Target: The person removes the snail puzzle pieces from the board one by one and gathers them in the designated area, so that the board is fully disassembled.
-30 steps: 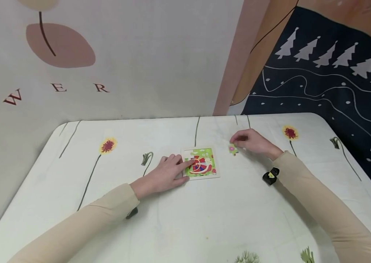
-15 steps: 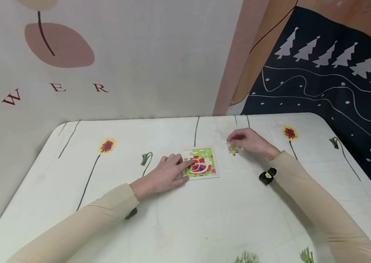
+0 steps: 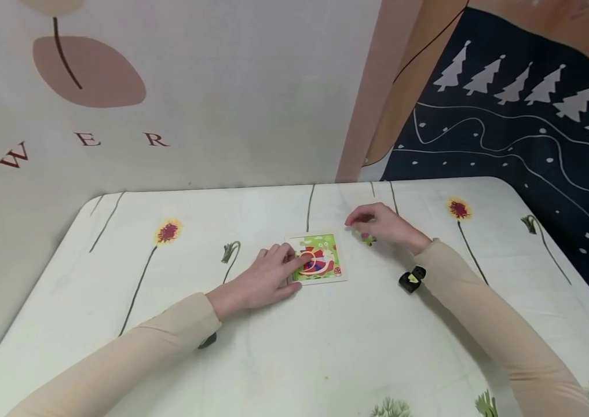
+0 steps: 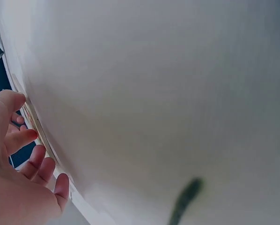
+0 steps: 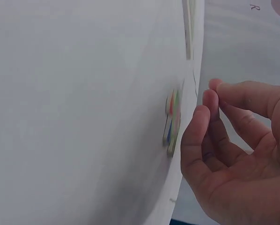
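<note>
A square picture puzzle (image 3: 329, 275) with a red snail on green lies on the table in the head view. My left hand (image 3: 265, 275) rests at its left side, index finger on the picture and thumb at the frame's edge. In the left wrist view the left hand (image 4: 18, 173) has its fingers bent loosely beside the puzzle's edge. To the right, a small stack of puzzle pieces (image 3: 369, 240) sits partly under my right hand (image 3: 383, 223). The right wrist view shows these puzzle pieces (image 5: 173, 124) apart from the right hand (image 5: 238, 140), whose relaxed, curved fingertips are close together. No piece shows between them.
A white cloth (image 3: 294, 347) with printed flowers covers the table. Behind the table's far edge stands a pale backdrop (image 3: 242, 116). A dark cloth (image 3: 487, 133) with white trees hangs at the right.
My right hand has moved left, away from above the stack and towards the puzzle. The stack stays on the table. My left hand stays on the puzzle, its index finger shifting slightly.
</note>
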`<state>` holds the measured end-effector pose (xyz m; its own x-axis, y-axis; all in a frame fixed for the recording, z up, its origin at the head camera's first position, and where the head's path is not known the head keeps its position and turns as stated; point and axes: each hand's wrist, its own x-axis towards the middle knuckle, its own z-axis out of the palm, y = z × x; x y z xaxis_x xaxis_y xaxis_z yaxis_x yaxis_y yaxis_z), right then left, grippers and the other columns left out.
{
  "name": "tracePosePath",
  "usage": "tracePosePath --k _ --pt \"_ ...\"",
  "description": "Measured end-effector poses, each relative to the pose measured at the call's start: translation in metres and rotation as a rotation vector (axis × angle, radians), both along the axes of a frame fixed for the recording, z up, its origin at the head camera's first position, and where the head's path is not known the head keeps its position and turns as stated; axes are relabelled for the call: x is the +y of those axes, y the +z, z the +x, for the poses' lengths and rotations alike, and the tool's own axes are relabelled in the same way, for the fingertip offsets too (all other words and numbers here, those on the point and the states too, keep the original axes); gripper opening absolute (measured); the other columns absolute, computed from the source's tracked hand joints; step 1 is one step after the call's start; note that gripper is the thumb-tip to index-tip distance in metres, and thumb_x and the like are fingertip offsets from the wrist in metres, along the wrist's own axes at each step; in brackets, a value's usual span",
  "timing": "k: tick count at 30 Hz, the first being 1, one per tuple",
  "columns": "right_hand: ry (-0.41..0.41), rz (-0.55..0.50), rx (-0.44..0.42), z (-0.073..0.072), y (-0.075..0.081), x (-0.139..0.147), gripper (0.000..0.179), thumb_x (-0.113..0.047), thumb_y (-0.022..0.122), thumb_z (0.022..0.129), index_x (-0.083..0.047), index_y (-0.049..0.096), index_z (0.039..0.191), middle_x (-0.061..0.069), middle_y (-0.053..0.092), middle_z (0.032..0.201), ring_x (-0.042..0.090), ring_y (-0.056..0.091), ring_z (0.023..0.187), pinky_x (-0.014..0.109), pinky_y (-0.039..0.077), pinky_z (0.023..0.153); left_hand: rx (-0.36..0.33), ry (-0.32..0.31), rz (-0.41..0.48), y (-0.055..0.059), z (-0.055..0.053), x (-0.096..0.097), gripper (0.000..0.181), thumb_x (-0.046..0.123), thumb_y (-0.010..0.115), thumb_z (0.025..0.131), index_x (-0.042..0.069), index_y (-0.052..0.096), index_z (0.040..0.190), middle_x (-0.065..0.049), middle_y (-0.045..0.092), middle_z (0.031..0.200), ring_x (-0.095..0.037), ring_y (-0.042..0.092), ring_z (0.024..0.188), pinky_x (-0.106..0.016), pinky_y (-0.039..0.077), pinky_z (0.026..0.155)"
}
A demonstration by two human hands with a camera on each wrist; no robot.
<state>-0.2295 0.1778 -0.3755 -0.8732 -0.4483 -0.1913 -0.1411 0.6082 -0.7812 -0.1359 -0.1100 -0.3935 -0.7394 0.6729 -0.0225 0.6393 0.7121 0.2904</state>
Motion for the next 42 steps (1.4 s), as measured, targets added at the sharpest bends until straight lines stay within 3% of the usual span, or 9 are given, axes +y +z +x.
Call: tracePosePath --k 3,8,15,34,42 --pt "0.031 -0.015 0.03 0.001 0.0 -0.006 0.021 -0.005 0.056 0.098 0.003 0.069 0.113 0.02 0.067 0.114 0.02 0.057 0.081 0.025 0.048 0.068 -0.013 0.0 0.005 0.0 0.0 0.0 0.054 0.031 0.064 0.096 0.015 0.051 0.146 -0.01 0.05 0.124 -0.023 0.045 0.106 -0.036 0.036 0.084" --pt "0.088 -0.014 0.09 0.003 0.0 -0.015 0.02 -0.005 0.058 0.097 0.002 0.071 0.11 0.019 0.069 0.113 0.023 0.058 0.097 0.026 0.045 0.081 -0.025 0.004 0.009 -0.001 0.0 0.0 0.052 0.03 0.064 0.096 0.017 0.053 0.145 -0.009 0.049 0.124 -0.023 0.044 0.107 -0.036 0.036 0.084" --pt "0.131 -0.016 0.067 0.003 -0.001 -0.029 0.02 -0.005 0.058 0.097 0.001 0.071 0.111 0.017 0.069 0.113 0.023 0.057 0.097 0.026 0.045 0.08 -0.028 0.01 0.009 -0.001 0.0 -0.002 0.051 0.029 0.065 0.095 0.018 0.055 0.144 -0.008 0.048 0.123 -0.023 0.043 0.107 -0.036 0.036 0.083" --pt "0.257 -0.019 0.039 0.004 0.0 -0.064 0.019 -0.006 0.06 0.098 -0.001 0.07 0.112 0.014 0.07 0.115 0.023 0.06 0.103 0.038 0.049 0.098 -0.015 -0.011 0.005 -0.003 -0.003 -0.001 0.052 0.033 0.061 0.097 0.02 0.051 0.147 -0.009 0.046 0.125 -0.024 0.043 0.108 -0.038 0.036 0.085" --pt "0.278 0.002 0.037 0.001 -0.005 -0.072 0.017 -0.006 0.06 0.098 -0.003 0.07 0.11 0.011 0.07 0.111 0.02 0.059 0.099 0.035 0.049 0.095 -0.021 -0.015 -0.003 -0.001 -0.003 0.0 0.053 0.032 0.061 0.097 0.02 0.05 0.147 -0.009 0.046 0.125 -0.024 0.043 0.109 -0.037 0.035 0.086"
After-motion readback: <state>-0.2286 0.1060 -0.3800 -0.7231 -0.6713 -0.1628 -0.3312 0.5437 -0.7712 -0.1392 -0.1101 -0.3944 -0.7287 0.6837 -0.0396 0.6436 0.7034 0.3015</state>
